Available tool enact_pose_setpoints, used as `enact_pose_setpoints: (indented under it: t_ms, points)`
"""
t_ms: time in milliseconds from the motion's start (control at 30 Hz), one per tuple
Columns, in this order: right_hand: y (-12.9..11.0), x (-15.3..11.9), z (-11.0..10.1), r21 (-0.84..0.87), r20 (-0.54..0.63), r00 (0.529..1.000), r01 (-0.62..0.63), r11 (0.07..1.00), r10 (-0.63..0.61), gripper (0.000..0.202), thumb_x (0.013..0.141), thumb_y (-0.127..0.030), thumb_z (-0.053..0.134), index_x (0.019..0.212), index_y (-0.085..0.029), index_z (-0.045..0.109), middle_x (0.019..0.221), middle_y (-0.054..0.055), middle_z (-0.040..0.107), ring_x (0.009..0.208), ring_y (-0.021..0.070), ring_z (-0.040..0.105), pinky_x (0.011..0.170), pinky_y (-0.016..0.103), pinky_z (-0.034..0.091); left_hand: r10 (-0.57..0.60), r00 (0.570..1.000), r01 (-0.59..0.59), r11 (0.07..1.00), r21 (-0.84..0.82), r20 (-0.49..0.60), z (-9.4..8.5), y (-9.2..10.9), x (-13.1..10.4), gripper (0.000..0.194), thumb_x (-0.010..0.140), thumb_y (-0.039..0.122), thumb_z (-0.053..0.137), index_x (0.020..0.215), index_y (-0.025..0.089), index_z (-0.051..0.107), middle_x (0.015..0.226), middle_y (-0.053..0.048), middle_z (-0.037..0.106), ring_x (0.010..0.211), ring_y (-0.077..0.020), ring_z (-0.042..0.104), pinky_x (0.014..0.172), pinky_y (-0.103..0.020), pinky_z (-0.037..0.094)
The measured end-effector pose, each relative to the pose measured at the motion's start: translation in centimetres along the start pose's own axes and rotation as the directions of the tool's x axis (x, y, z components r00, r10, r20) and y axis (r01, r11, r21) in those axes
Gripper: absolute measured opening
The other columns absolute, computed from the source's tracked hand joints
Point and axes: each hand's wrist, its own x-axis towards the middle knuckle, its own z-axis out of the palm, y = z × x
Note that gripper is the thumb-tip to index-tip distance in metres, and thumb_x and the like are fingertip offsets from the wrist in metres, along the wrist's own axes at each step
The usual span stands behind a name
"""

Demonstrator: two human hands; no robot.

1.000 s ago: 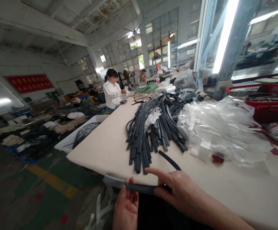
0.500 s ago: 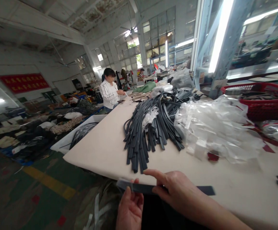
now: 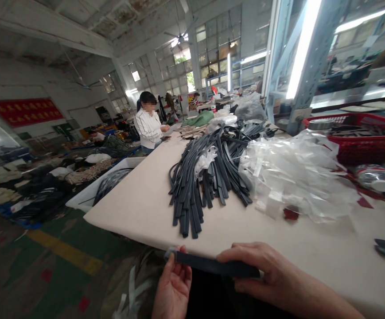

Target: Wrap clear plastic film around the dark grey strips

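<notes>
While both hands pinch it, the left hand (image 3: 174,283) and right hand (image 3: 262,270) hold the strap (image 3: 215,266) flat at the table (image 3: 139,208) edge, near the pile (image 3: 205,177).

Two hands show at the near edge of the table (image 3: 145,208): the left hand (image 3: 174,288) and the right hand (image 3: 265,270), with one dark strip (image 3: 215,266) between them. One heap of dark strips (image 3: 208,173), too many to count, lies mid-table. One pile of clear plastic bags (image 3: 295,177) lies beside it. One red basket (image 3: 361,141) stands at the far right edge. One person in white (image 3: 147,126) stands at the far end.
</notes>
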Motion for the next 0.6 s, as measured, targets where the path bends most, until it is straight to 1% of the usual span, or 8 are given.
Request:
enact_pose_setpoints:
  t_ms: [67,167,267,333,400,500,567,600]
  points:
    - [0.3,-0.5,0.4,0.000,0.001,0.998,0.071,0.998,-0.071,0.034,0.087,-0.018,0.069,0.117,-0.034,0.064,0.096,-0.005,0.072,0.086,0.0124,0.066,0.082,0.022,0.047,-0.053,0.999,0.053,0.999,0.004,-0.004,-0.1,-0.6,-0.2,0.020,0.097,0.009,0.049,0.098,0.010,0.069,0.092,-0.009,0.079,0.078,-0.0140,0.074,0.062,-0.024,0.060]
    - [0.4,-1.1,0.7,-0.012,0.039,0.992,0.122,0.992,-0.122,0.026,0.088,-0.024,0.071,0.112,-0.030,0.065,0.090,-0.004,0.072,0.081,0.0120,0.066,0.076,0.022,0.046,-0.118,0.993,0.118,0.993,0.023,-0.013,-0.3,-1.1,-0.5,0.021,0.097,0.012,0.049,0.095,0.011,0.070,0.089,-0.008,0.079,0.077,-0.0145,0.074,0.061,-0.024,0.060]
    - [-0.1,-1.3,0.7,-0.033,0.065,0.981,0.184,0.982,-0.182,0.014,0.097,-0.022,0.057,0.106,-0.028,0.066,0.087,-0.001,0.071,0.081,0.0127,0.065,0.073,0.023,0.045,-0.161,0.987,0.162,0.986,0.049,-0.022,-0.6,-1.2,-0.7,0.020,0.097,0.014,0.050,0.093,0.013,0.070,0.087,-0.008,0.079,0.075,-0.0153,0.074,0.060,-0.025,0.059]
    - [-0.4,-0.9,1.2,-0.066,0.061,0.970,0.238,0.969,-0.234,0.019,0.101,-0.021,0.047,0.102,-0.026,0.066,0.084,0.001,0.070,0.079,0.0138,0.064,0.074,0.025,0.045,-0.179,0.984,0.180,0.982,0.060,-0.017,-0.9,-1.4,-0.7,0.019,0.097,0.014,0.052,0.093,0.013,0.070,0.088,-0.008,0.080,0.073,-0.0156,0.074,0.060,-0.026,0.060]
    - [-0.4,-0.1,2.2,-0.106,0.057,0.962,0.272,0.956,-0.268,0.020,0.100,-0.019,0.045,0.099,-0.024,0.065,0.081,0.001,0.070,0.075,0.0142,0.063,0.073,0.026,0.044,-0.195,0.981,0.195,0.978,0.072,-0.007,-1.0,-1.7,-0.7,0.019,0.097,0.014,0.052,0.093,0.013,0.071,0.087,-0.008,0.080,0.073,-0.0159,0.074,0.060,-0.027,0.060]
    - [0.5,1.6,4.4,-0.169,0.053,0.958,0.287,0.943,-0.282,0.018,0.096,-0.014,0.050,0.096,-0.023,0.065,0.080,-0.001,0.069,0.072,0.0137,0.061,0.070,0.025,0.043,-0.232,0.973,0.229,0.970,0.083,0.019,-1.2,-2.4,-0.8,0.023,0.098,0.014,0.050,0.090,0.013,0.072,0.084,-0.008,0.080,0.073,-0.0160,0.074,0.062,-0.027,0.060]
    - [1.7,2.9,6.0,-0.229,0.031,0.958,0.284,0.931,-0.285,0.016,0.092,-0.013,0.057,0.095,-0.025,0.068,0.087,-0.001,0.069,0.075,0.0146,0.061,0.070,0.025,0.044,-0.276,0.957,0.266,0.958,0.104,0.086,-1.6,-3.0,-0.9,0.025,0.098,0.015,0.049,0.088,0.012,0.072,0.082,-0.008,0.080,0.073,-0.0151,0.074,0.066,-0.026,0.059]
    - [2.3,3.4,6.7,-0.253,0.016,0.958,0.281,0.926,-0.286,0.017,0.089,-0.013,0.061,0.096,-0.026,0.069,0.095,-0.001,0.070,0.081,0.0156,0.062,0.073,0.026,0.045,-0.291,0.948,0.278,0.954,0.116,0.126,-1.9,-3.2,-0.9,0.025,0.098,0.015,0.049,0.088,0.012,0.072,0.082,-0.008,0.080,0.072,-0.0147,0.074,0.067,-0.026,0.059]
